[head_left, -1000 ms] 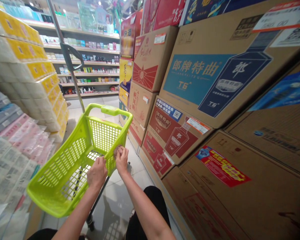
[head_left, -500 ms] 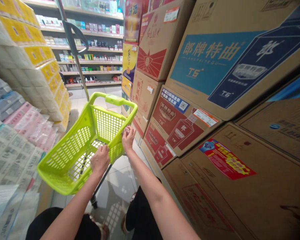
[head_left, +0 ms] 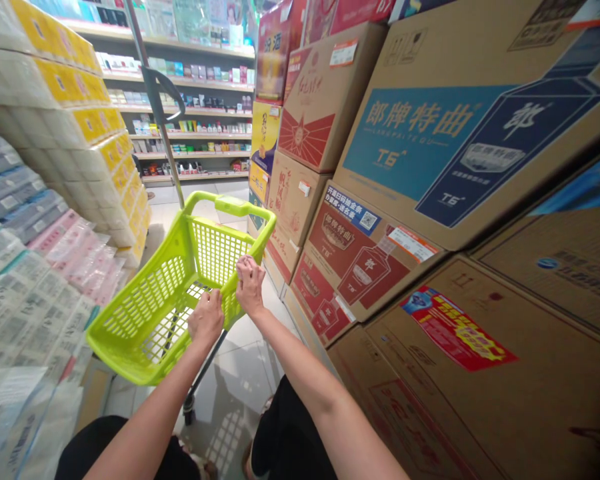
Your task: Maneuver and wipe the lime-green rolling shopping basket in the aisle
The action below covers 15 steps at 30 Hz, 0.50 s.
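Observation:
A lime-green shopping basket (head_left: 167, 267) with perforated walls stands in front of me on a wheeled metal frame (head_left: 200, 373). Its inside shows nothing but the slotted walls and floor. My left hand (head_left: 206, 319) is closed over the near rim, knuckles up. A little farther along the same rim, my right hand (head_left: 250, 285) is closed too, its fingers curled over the edge close to the basket's raised handle (head_left: 230, 202). The fingertips of both hands are partly hidden. A tall metal pole (head_left: 160, 127) with a dark loop rises behind the basket.
Stacked cardboard cartons (head_left: 410, 140) line the right side closely. On the left are piled yellow-and-white tissue packs (head_left: 80, 120) and plastic-wrapped packs (head_left: 35, 287). Shelves of small goods (head_left: 195, 137) stand at the back. Pale floor tiles (head_left: 250, 373) run between.
My right hand has slid left along the rim, closer to my left hand. The basket sits slightly farther right in view, and the surroundings have shifted a little downward.

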Each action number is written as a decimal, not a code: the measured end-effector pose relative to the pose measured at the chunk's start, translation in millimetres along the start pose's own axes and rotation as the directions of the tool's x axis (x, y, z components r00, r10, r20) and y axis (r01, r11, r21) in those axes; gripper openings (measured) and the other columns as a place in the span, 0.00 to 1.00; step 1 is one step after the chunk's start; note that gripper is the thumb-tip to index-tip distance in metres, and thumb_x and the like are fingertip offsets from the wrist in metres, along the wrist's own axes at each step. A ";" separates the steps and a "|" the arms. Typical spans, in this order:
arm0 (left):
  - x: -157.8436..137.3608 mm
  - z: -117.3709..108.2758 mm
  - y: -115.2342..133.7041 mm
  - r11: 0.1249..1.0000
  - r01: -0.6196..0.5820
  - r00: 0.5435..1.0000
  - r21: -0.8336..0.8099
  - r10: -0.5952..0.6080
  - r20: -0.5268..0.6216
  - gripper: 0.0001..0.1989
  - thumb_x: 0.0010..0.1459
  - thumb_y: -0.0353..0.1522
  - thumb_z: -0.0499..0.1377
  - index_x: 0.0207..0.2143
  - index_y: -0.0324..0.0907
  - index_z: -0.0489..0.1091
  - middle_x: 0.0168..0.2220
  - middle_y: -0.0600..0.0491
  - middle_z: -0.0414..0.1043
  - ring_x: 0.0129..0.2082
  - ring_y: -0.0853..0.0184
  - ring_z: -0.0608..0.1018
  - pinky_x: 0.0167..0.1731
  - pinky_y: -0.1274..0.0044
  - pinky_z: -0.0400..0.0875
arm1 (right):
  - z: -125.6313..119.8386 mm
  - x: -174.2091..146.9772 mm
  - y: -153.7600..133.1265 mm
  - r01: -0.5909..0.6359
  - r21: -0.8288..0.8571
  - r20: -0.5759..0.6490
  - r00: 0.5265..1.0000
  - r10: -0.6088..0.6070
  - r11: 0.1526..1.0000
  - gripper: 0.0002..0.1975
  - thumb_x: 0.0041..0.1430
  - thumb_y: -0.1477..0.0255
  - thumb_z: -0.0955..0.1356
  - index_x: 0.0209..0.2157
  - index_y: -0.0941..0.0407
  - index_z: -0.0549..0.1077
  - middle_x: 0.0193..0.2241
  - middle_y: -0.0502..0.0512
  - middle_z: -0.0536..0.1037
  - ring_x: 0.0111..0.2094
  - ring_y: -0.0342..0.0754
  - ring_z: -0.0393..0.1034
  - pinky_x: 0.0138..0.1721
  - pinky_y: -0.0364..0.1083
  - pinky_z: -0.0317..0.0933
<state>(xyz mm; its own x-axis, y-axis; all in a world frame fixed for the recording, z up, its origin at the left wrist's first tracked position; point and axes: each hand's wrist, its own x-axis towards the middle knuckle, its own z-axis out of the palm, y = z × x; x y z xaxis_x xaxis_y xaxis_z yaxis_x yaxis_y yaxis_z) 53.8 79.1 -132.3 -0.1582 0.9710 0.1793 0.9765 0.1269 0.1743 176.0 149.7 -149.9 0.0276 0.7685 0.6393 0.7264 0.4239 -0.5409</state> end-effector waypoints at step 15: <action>-30.1 -21.7 -134.7 0.914 -0.373 0.848 -0.157 0.405 0.342 0.24 0.63 0.49 0.43 0.47 0.48 0.71 0.46 0.52 0.76 0.44 0.64 0.76 0.44 0.74 0.67 | -43.1 55.4 -8.1 0.287 -0.382 0.591 0.806 -0.006 0.878 0.13 0.69 0.72 0.58 0.48 0.50 0.70 0.50 0.56 0.68 0.51 0.52 0.53 0.46 0.47 0.55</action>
<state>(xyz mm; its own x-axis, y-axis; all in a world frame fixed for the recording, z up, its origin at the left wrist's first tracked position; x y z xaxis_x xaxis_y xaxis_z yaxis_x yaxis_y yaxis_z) -76.1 28.3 -140.3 0.3114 0.9441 -0.1085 0.9288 -0.2782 0.2446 201.3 168.1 -86.5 -0.3879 0.9007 0.1955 0.9086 0.4093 -0.0831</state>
